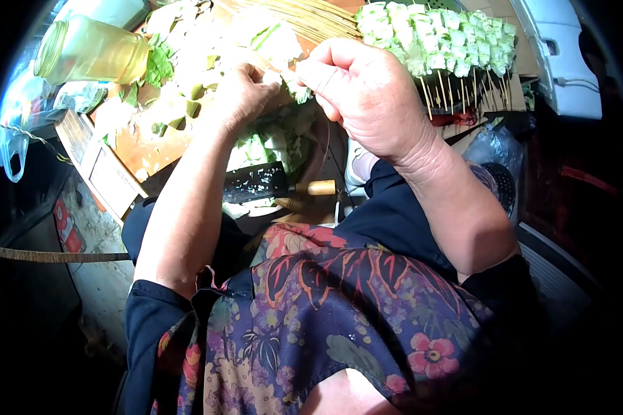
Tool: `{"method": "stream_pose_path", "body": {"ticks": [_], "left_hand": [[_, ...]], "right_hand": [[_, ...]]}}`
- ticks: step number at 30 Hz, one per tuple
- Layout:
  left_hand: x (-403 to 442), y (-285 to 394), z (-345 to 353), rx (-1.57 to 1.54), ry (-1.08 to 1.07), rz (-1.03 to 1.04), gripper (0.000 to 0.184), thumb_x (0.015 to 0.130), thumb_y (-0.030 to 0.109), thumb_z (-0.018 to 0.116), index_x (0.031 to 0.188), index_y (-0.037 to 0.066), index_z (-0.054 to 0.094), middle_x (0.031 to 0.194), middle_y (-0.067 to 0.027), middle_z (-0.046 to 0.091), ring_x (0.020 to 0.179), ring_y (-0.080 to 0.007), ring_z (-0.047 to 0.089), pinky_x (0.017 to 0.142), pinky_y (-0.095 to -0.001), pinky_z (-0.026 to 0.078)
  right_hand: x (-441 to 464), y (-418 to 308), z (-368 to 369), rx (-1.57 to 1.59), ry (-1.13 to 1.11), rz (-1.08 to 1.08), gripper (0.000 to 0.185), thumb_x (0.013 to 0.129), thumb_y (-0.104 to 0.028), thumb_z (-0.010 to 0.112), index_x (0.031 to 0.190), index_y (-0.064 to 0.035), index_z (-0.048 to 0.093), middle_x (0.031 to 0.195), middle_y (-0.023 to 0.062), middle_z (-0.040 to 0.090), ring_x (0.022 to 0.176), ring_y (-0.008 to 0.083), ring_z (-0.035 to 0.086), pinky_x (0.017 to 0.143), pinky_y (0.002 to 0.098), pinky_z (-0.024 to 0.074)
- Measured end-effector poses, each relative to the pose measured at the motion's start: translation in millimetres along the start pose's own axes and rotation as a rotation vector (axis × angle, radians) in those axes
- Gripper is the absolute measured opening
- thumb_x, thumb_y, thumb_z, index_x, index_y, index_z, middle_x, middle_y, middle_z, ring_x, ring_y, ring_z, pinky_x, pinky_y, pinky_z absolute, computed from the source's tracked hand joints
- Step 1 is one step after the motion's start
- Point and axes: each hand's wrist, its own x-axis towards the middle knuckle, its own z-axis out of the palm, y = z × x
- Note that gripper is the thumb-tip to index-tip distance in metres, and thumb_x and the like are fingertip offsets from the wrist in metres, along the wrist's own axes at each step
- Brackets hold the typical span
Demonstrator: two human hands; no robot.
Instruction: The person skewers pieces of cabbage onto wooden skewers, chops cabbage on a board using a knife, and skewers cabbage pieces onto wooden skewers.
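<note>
My left hand (246, 97) is closed in a pinch over the chopping board (142, 145), with a piece of pale green cabbage (297, 88) at its fingertips. Close beside it, my right hand (370, 97) is also pinched, thumb against forefinger; whatever lies in those fingers is hidden. Loose cabbage leaves (273, 41) are spread on the board beyond both hands. A bundle of thin bamboo skewers (304, 17) lies at the back. To the right, skewered cabbage pieces (439, 38) are stacked in rows, their bare stick ends pointing toward me.
A cleaver (256, 182) with a wooden handle rests over a basin (318, 149) of cut cabbage below my hands. A glass jar (93, 52) of yellowish liquid lies at the left. Further out are a blue plastic bag (10, 135) and a white appliance (561, 59).
</note>
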Motion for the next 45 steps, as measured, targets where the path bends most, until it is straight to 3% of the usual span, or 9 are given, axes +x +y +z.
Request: {"method": "stream_pose_path", "body": {"ticks": [2,6,8,12,15,23,31,34,45], "left_hand": [[-2,-2,8,0.085,0.108,0.193,0.041,0.067,0.024,0.076,0.095,-0.001,0.059,0.085,-0.0164,0.065,0.079,-0.0232,0.064,0.074,-0.0343,0.052],[-13,5,9,0.140,0.177,0.208,0.041,0.070,0.019,0.075,0.099,-0.002,0.057,0.085,-0.0149,0.064,0.079,-0.0222,0.064,0.072,-0.0333,0.053],[-16,4,-2,-0.656,-0.069,0.147,0.038,0.074,0.012,0.072,0.104,-0.003,0.053,0.088,-0.0126,0.063,0.080,-0.0210,0.064,0.069,-0.0300,0.053],[-22,1,-38,-1.166,0.063,0.351,0.054,0.079,0.002,0.067,0.127,-0.008,0.044,0.098,-0.0115,0.060,0.083,-0.0190,0.063,0.070,-0.0291,0.054],[-39,-7,-80,-1.258,0.072,0.449,0.053,0.080,0.002,0.067,0.128,-0.006,0.045,0.108,-0.0132,0.061,0.094,-0.0214,0.063,0.082,-0.0313,0.054],[-83,-37,-121,-1.382,0.186,0.518,0.045,0.082,0.004,0.059,0.124,-0.005,0.044,0.107,-0.0164,0.059,0.095,-0.0295,0.064,0.083,-0.0355,0.055],[-99,-70,-144,-1.402,0.408,0.457,0.022,0.085,0.005,0.057,0.106,0.000,0.052,0.091,-0.0121,0.063,0.084,-0.0247,0.067,0.073,-0.0364,0.059],[-108,-78,-149,-1.336,0.460,0.431,0.037,0.082,0.005,0.055,0.118,-0.003,0.050,0.101,-0.0158,0.062,0.089,-0.0289,0.065,0.083,-0.0379,0.055],[-118,-89,-158,-1.313,0.470,0.424,0.028,0.083,0.007,0.053,0.109,-0.002,0.053,0.093,-0.0130,0.062,0.087,-0.0270,0.067,0.081,-0.0386,0.056]], "right_hand": [[0,0,2,-0.007,0.006,-0.012,0.016,0.094,-0.015,0.056,0.086,-0.0031,0.063,0.065,-0.0057,0.052,0.054,-0.0002,0.043,0.049,0.0147,0.0329],[0,-2,2,-0.047,0.008,-0.006,0.016,0.093,-0.017,0.057,0.085,-0.0034,0.062,0.065,-0.0056,0.052,0.055,0.0000,0.044,0.050,0.0154,0.0342],[-1,-6,2,-0.071,0.034,-0.016,0.018,0.087,-0.017,0.060,0.080,-0.0004,0.063,0.061,0.0009,0.059,0.057,0.0059,0.054,0.056,0.0238,0.0460],[-4,-13,6,-0.123,-0.013,0.011,0.018,0.086,-0.018,0.060,0.079,-0.0010,0.063,0.060,0.0011,0.057,0.057,0.0062,0.052,0.056,0.0244,0.0444],[-5,-14,14,-0.159,-0.118,0.049,0.018,0.085,-0.018,0.061,0.077,-0.0014,0.062,0.058,0.0003,0.055,0.054,0.0072,0.049,0.054,0.0245,0.0424],[-7,-22,46,-0.142,-0.236,0.070,0.015,0.085,-0.017,0.063,0.077,-0.0036,0.062,0.062,-0.0027,0.050,0.057,0.0048,0.045,0.055,0.0233,0.0397],[-4,-22,72,-0.126,-0.314,0.087,0.014,0.087,-0.015,0.063,0.078,-0.0038,0.062,0.061,-0.0043,0.052,0.056,0.0035,0.045,0.052,0.0224,0.0384],[-4,-22,79,-0.094,-0.338,0.058,0.014,0.087,-0.015,0.063,0.080,-0.0033,0.062,0.061,-0.0042,0.053,0.056,0.0031,0.045,0.052,0.0221,0.0381],[1,-21,94,-0.060,-0.452,0.067,0.015,0.090,-0.014,0.060,0.080,-0.0032,0.060,0.066,-0.0065,0.051,0.056,0.0011,0.043,0.050,0.0185,0.0345]]}}
